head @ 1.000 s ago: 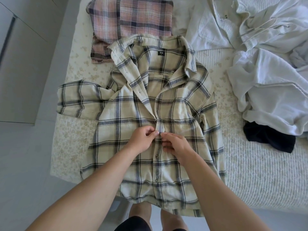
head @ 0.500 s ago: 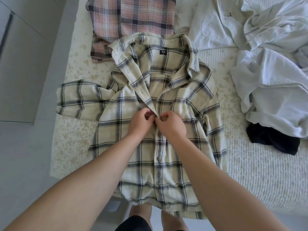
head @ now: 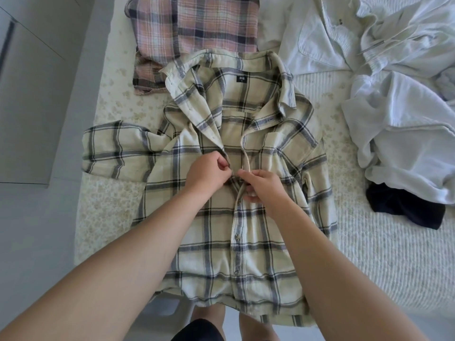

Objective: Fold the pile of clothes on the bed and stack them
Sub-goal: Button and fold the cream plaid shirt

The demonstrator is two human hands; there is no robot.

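Observation:
A cream plaid shirt (head: 216, 244) lies face up on the bed (head: 384, 262), collar away from me, its lower front buttoned and its hem hanging over the near edge. One sleeve spreads out to the left. My left hand (head: 208, 172) pinches the left placket edge at mid-chest. My right hand (head: 262, 187) pinches the right placket edge right beside it. Above my hands the shirt front lies open. A folded pink plaid garment (head: 194, 28) rests behind the collar.
A heap of white clothes (head: 398, 99) covers the right part of the bed, with a dark garment (head: 406, 210) under its near edge. Grey floor and a cabinet (head: 27, 99) lie to the left. My legs stand at the bed's near edge.
Both hands have moved up the shirt front, from a lower point on the placket to mid-chest. The view has shifted slightly closer.

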